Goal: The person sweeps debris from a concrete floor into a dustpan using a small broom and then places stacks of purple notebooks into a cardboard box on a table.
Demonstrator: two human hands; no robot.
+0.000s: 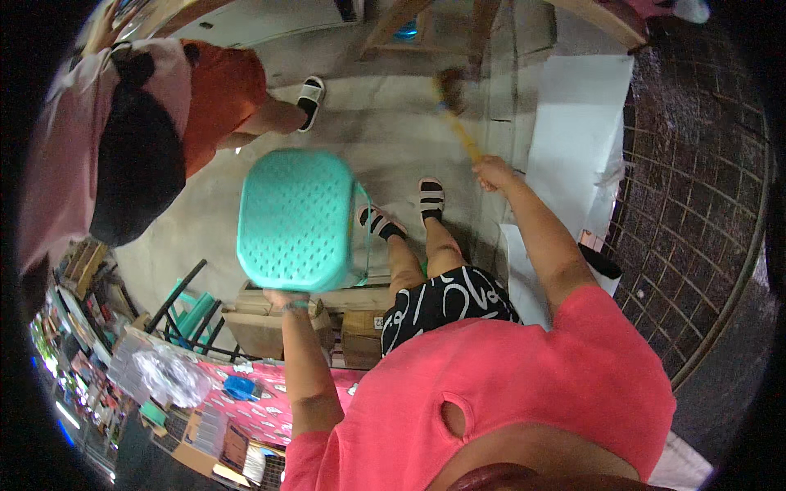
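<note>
Work is judged to be under way and unfinished: both implements are in hand, neither has been put down, and the amount remaining cannot be established from this view. The teal stool (295, 221) is held at the near left part of the concrete floor (393, 123), seat upward; it appears raised, though contact at its leg ends cannot be confirmed. The yellow-handled brush (460, 131) extends toward the far right part of the floor, its dark head blurred; whether the bristles touch down cannot be told. Left grip (282, 296): apparently closed on the stool's near edge, the fingers largely hidden beneath it. Right grip (494, 173): closed around the end of the yellow handle, with no opening noted. A white sheet (573, 131) borders the floor's right edge; cardboard boxes (360, 327) stand along its near edge.
</note>
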